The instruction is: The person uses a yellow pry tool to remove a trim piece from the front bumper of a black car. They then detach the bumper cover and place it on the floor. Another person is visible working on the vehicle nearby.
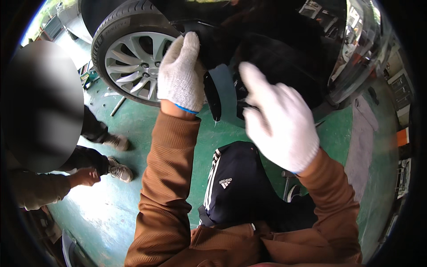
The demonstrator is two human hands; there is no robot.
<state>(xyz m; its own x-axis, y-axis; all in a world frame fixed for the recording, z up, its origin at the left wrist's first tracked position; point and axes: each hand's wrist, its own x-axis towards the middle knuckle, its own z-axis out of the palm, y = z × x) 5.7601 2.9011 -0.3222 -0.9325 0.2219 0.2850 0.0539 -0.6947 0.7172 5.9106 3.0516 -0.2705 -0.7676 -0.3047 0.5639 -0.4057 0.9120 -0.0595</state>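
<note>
My left hand (181,73), in a white knit glove with a blue cuff edge, is raised at the wheel-arch edge of a black car (280,58). Its fingers are curled closed with the thumb pointing up; what lies inside them is hidden. To its left stands the car wheel, a black tyre (98,53) around a silver multi-spoke rim (129,55). My right hand (282,120), also white-gloved and a little blurred, hovers before the dark lower bodywork. Its thumb and forefinger are apart, with nothing seen between them. A narrow black strip (213,95) hangs down between my hands.
Another person stands at the left, one bare hand (84,177) low, shoes (119,170) on the green floor (133,129). A metal bar (118,107) lies by the tyre. A hammer-like tool (287,182) is beside my leg. Grey cloth (359,147) lies at the right.
</note>
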